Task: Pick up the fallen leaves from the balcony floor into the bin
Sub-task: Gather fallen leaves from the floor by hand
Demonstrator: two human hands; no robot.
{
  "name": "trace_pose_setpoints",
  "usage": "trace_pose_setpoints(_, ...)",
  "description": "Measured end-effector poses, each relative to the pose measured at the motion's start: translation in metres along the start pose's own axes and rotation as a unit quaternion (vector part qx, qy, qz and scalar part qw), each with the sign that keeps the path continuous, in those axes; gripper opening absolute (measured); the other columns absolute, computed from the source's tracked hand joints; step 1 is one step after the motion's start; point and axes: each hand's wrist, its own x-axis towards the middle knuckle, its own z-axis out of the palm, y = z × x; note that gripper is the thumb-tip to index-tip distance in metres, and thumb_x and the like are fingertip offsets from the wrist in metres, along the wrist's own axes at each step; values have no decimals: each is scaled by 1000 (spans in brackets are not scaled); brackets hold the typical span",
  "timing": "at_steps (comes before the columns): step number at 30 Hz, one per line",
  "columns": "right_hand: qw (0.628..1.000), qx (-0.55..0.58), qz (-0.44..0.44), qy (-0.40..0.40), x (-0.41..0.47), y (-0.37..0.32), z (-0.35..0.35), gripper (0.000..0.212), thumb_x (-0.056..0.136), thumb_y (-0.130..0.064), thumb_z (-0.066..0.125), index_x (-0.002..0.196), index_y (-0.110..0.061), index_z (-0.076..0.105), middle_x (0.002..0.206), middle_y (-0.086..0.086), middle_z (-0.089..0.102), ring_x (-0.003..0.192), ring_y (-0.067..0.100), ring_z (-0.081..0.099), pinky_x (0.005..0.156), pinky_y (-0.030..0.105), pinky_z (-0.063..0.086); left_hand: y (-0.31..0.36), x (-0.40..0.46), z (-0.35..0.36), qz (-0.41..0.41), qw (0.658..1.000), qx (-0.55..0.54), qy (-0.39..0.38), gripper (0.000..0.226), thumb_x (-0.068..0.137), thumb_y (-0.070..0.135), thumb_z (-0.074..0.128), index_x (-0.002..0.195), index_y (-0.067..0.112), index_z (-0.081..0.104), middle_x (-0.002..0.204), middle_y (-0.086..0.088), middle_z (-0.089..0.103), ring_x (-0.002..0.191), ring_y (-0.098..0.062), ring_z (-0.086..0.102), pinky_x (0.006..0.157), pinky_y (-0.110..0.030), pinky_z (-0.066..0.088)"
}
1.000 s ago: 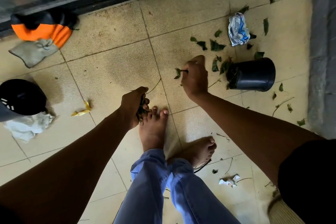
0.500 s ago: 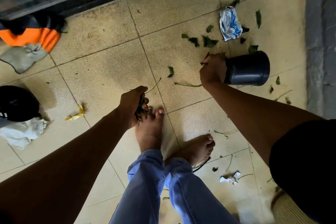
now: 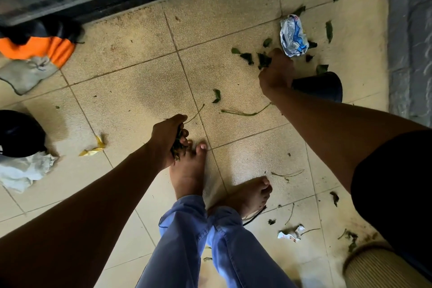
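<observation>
Your left hand [image 3: 167, 138] hangs low over the tiled floor [image 3: 121, 105], just at 10 o'clock of your bare left foot [image 3: 187, 171]. Its grip is curled tight round a bunch of leaves [image 3: 178, 145], which pokes out below the fingers.

Your right hand [image 3: 277, 72] reaches far out toward 1 o'clock, arm nearly straight, knuckles up. Its fingertips are down on a dark green leaf [image 3: 264, 61]; you cannot tell from here whether the grip has closed on it.

The black bin [image 3: 322, 85] lies on its side just at 3 o'clock of that hand, partly hidden by the wrist. Loose leaves [image 3: 244, 55] lie at 9 o'clock of the fingers, near a crumpled wrapper [image 3: 293, 35], and one leaf [image 3: 216, 95] sits alone between your hands.

Half a second ago your right hand was at the bin's mouth; it has since moved up toward 12 o'clock onto the scattered leaves. Your left hand has kept its bunch and its place.
</observation>
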Motion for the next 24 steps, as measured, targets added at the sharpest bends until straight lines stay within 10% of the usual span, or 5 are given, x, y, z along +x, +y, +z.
trace_pose_setpoints(24,981,-27,-192,-5,41,-12,-16,24,75,2,59,94,-7,72,105,14,68,100,33,62,78,36,44,-3,22,-7,32,999,7,-26,36,94,42,63,66,24,51,59,7,49,39,-9,39,32,-15,28)
